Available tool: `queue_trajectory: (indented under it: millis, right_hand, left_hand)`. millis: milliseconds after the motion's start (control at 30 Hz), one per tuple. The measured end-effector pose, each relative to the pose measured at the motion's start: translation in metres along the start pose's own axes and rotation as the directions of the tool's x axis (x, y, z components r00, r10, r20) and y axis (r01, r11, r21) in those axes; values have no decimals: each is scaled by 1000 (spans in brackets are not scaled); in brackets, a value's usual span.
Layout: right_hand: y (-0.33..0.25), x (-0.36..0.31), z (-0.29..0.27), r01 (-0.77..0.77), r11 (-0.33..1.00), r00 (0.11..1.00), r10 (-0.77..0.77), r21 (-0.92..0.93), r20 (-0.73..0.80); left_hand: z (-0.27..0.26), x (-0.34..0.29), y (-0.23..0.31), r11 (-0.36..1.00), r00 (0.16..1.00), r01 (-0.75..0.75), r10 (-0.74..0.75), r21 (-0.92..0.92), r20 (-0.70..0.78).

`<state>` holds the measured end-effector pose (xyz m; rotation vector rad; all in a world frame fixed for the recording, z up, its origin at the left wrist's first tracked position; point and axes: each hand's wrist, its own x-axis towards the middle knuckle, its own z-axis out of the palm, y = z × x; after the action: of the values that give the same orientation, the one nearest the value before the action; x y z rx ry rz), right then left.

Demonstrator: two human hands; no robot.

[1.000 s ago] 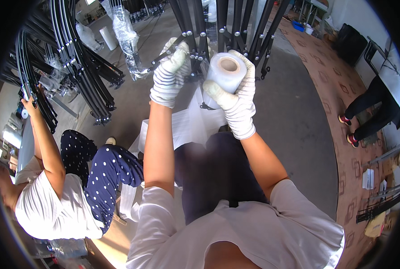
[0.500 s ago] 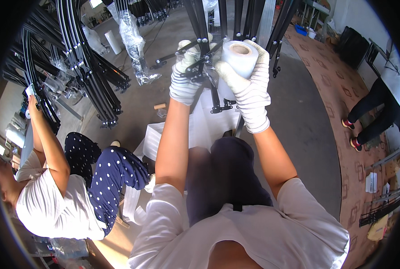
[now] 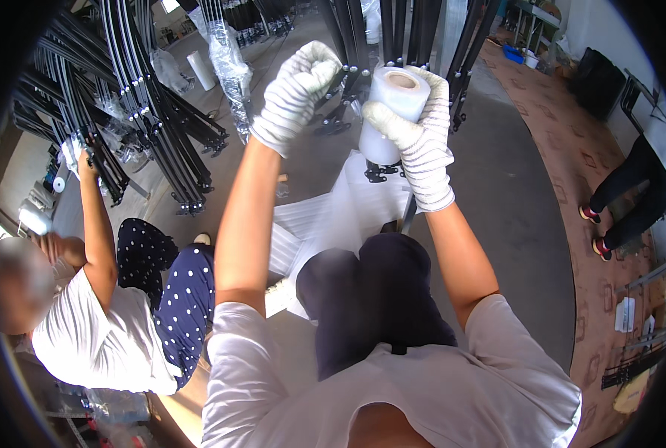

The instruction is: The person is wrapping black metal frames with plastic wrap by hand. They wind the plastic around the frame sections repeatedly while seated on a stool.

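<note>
My right hand (image 3: 428, 142), in a white striped knit glove, grips a roll of clear plastic film (image 3: 383, 112) held upright, thumb across its near side. The cardboard core shows at the roll's top. Directly behind the roll hang several black metal tubes (image 3: 392, 37) with jointed brackets. To the left of these tubes, my gloved left hand (image 3: 297, 93) is raised with its fingers curled closed. What it holds, if anything, is hidden by the fingers. Black brackets (image 3: 379, 173) show just below the roll.
More bundled black tubes (image 3: 153, 119) hang on the left, one bundle wrapped in plastic (image 3: 230, 67). A co-worker (image 3: 101, 321) sits there, hands at the tubes. White foam sheeting (image 3: 333, 209) lies by my knees. Another person (image 3: 632, 187) stands at right on the patterned carpet (image 3: 549, 149).
My left hand has come away from the tube brackets, moving up and left, its fingers now curled. The right hand still holds the film roll in nearly the same place.
</note>
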<state>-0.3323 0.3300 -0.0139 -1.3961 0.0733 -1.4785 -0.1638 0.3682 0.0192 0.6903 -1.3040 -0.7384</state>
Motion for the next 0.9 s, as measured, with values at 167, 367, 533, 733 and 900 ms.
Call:
queue_trajectory:
  millis: [167,367,533,733,900]
  right_hand:
    - [0,-3,7,95,994,994,-97,-45,-57]
    - [-7,0,18,165,900,972,-217,-403,-89]
    - [10,11,30,260,745,927,-370,-614,-56]
    - [40,52,52,-28,1000,996,27,5,87]
    - [56,54,69,-57,980,973,13,189,230]
  left_hand:
    - [26,-11,-16,972,912,-218,169,-92,-373]
    - [11,-11,-25,967,868,-233,158,-104,-471]
    - [-1,-19,-9,948,959,-186,117,-260,-259]
    - [7,-23,5,963,968,-174,129,-206,-216]
    - [17,-36,25,795,832,-175,435,581,-345]
